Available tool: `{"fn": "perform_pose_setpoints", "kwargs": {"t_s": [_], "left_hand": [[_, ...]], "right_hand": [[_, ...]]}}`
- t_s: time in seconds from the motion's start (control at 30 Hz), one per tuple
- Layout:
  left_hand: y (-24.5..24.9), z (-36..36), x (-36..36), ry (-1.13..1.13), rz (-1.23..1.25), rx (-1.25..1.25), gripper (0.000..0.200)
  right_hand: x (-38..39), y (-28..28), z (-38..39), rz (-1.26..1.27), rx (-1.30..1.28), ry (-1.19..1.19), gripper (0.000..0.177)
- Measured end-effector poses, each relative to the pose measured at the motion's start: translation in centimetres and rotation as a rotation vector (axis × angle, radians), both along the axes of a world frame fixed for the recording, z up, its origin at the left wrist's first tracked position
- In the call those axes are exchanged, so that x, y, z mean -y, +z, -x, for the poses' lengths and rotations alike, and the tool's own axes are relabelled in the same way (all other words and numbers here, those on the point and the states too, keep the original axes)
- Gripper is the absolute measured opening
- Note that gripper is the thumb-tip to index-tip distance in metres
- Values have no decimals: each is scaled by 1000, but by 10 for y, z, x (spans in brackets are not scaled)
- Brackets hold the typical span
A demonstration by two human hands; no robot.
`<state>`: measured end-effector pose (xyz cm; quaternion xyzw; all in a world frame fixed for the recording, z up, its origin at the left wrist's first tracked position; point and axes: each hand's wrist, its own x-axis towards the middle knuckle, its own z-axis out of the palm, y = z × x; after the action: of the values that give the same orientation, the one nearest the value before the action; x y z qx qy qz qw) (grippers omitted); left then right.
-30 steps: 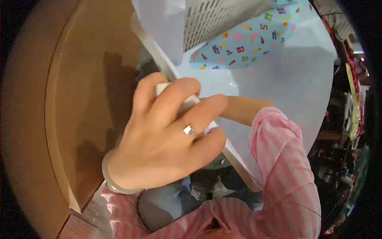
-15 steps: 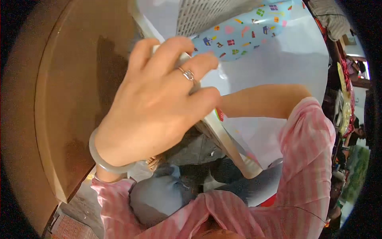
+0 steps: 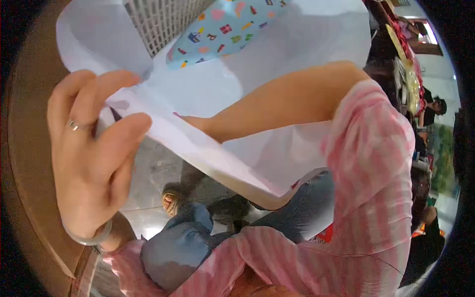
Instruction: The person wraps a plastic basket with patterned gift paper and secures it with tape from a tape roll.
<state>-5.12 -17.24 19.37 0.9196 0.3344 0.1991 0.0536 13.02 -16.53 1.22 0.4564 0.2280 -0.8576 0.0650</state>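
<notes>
A large white bag-like container [image 3: 213, 163] fills the middle, its near rim slanting across the view. At the rim's left end is my left hand [image 3: 94, 143], fingers curled over the edge and thumb on the near side, closed on it. My right forearm [image 3: 282, 104] reaches inside the container. My right hand is hidden behind the near wall; only the wrist area shows. Inside, farther off, lie a grey lattice-patterned piece [image 3: 166, 22] and a light-blue sheet with a colourful gift print [image 3: 227, 32].
A brown board-like surface [image 3: 29, 163] curves along the left. Below the rim are my knees in jeans [image 3: 178, 252], a sandalled foot [image 3: 170, 200] and a grey floor [image 3: 153, 173]. A person in a dark cap [image 3: 435, 106] is at the far right, near piled goods [image 3: 408, 74].
My left hand has moved left and down, from lying over the rim to gripping its edge. The container has shifted left and opened wider. More of the floor shows.
</notes>
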Motion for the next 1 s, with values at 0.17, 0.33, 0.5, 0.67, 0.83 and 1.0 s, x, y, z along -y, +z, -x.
{"fn": "perform_pose_setpoints", "kwargs": {"t_s": [0.17, 0.33, 0.5, 0.67, 0.83, 1.0], "left_hand": [[1, -13, 10, -3, 69, -37, 22], [5, -24, 13, 50, 80, -87, 17], [5, -23, 8, -10, 61, -140, 16], [10, -28, 8, -19, 21, -193, 21], [13, -36, 13, -70, -16, -195, 24], [14, -37, 12, -65, 28, -174, 22]], "right_hand": [[7, -78, 9, 19, 160, -76, 64], [3, 9, -9, -84, 420, 148, 67], [18, 68, -32, -147, 541, 104, 70], [42, 52, -32, -250, 464, 124, 67], [50, 48, -27, -348, 392, 122, 58], [46, 47, -27, -225, 478, 99, 58]]}}
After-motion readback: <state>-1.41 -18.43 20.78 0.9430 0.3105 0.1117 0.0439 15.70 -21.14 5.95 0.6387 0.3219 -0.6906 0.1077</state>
